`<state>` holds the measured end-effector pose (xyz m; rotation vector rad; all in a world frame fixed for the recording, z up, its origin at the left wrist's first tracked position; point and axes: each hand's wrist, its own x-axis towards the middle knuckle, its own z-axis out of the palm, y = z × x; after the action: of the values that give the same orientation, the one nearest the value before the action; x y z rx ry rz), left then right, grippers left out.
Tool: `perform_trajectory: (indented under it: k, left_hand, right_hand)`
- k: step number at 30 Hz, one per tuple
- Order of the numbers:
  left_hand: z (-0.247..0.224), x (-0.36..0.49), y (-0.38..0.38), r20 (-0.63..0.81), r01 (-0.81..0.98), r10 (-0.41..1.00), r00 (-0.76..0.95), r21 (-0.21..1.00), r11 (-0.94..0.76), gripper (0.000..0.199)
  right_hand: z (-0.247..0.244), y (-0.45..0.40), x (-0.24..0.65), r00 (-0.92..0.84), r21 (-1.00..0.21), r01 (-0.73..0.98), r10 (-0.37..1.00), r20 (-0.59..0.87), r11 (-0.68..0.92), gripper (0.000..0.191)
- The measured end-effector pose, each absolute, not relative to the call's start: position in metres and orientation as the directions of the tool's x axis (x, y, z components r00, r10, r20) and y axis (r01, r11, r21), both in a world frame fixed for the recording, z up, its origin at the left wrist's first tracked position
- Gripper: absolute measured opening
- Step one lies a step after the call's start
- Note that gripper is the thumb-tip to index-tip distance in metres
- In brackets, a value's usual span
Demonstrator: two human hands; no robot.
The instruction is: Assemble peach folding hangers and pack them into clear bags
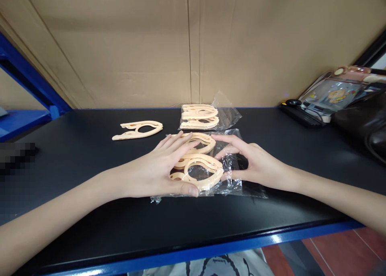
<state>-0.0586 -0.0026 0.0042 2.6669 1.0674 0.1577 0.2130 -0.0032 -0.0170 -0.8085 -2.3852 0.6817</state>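
Several cream folding hangers (pixel 208 183) lie in a clear plastic bag (pixel 233 167) at the middle of the black table. My left hand (pixel 158 163) rests flat over their left part, fingers stretched and thumb apart, hiding some of them. At the right side my right hand (pixel 253 159) has its fingertips and thumb spread against the bag and the hangers' rounded ends. Just behind is another clear bag (pixel 227 113) with folded hangers (pixel 200 114). One loose folded hanger (pixel 140 130) lies behind and left of my left hand.
A brown cardboard panel (pixel 126 46) stands along the back of the table (pixel 120 227). At the right are a dark bag (pixel 366 119), a clear pouch (pixel 334 95) and a black object (pixel 304 113). A blue frame (pixel 30 79) rises at left; a blurred dark item (pixel 15 155) lies nearby.
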Motion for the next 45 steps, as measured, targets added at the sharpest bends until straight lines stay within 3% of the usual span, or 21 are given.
perform_trajectory:
  k: [3, 5, 10, 18, 27, 32, 35, 38, 42, 45]
  left_hand:
    - [0.004, -0.066, 0.003, 0.027, 0.672, 0.718, 0.695, 0.329, -0.663, 0.064]
    - [0.002, -0.071, 0.009, 0.031, 0.691, 0.738, 0.674, 0.328, -0.645, 0.055]
    - [-0.003, -0.075, 0.017, -0.008, 0.724, 0.759, 0.651, 0.304, -0.619, 0.055]
    - [0.004, -0.073, 0.018, -0.007, 0.714, 0.802, 0.597, 0.459, -0.528, 0.055]
    - [0.002, -0.074, 0.020, 0.036, 0.700, 0.804, 0.594, 0.469, -0.538, 0.055]
    - [0.006, -0.080, 0.025, 0.185, 0.716, 0.800, 0.571, 0.364, -0.596, 0.056]
    - [0.020, -0.097, 0.035, 0.278, 0.793, 0.792, 0.544, 0.140, -0.593, 0.061]
    - [0.034, -0.123, 0.046, 0.219, 0.865, 0.838, 0.499, -0.063, -0.499, 0.067]
    - [0.040, -0.160, 0.056, 0.022, 0.937, 0.938, 0.347, -0.057, -0.345, 0.084]
    - [0.037, -0.175, 0.062, 0.020, 0.928, 0.929, 0.371, -0.044, -0.370, 0.073]
  right_hand:
    - [-0.018, -0.002, 0.214, -0.695, -0.607, 0.357, 0.636, 0.335, 0.710, 0.078]
    - [-0.018, -0.001, 0.216, -0.707, -0.597, 0.326, 0.608, 0.361, 0.733, 0.076]
    - [-0.016, -0.001, 0.220, -0.764, -0.547, 0.301, 0.541, 0.351, 0.781, 0.062]
    - [-0.012, -0.008, 0.215, -0.865, -0.424, 0.260, 0.405, 0.297, 0.867, 0.049]
    - [-0.014, -0.015, 0.212, -0.904, -0.129, 0.308, 0.332, 0.270, 0.943, 0.070]
    - [-0.015, -0.015, 0.211, -0.898, -0.097, 0.314, 0.329, 0.293, 0.944, 0.070]
    - [-0.015, -0.015, 0.211, -0.891, -0.111, 0.304, 0.324, 0.318, 0.946, 0.066]
    - [-0.013, -0.014, 0.214, -0.882, -0.216, 0.262, 0.324, 0.341, 0.941, 0.058]
    - [-0.009, -0.010, 0.218, -0.860, -0.336, 0.247, 0.366, 0.356, 0.909, 0.055]
    - [-0.007, -0.005, 0.223, -0.813, -0.338, 0.313, 0.435, 0.388, 0.888, 0.055]
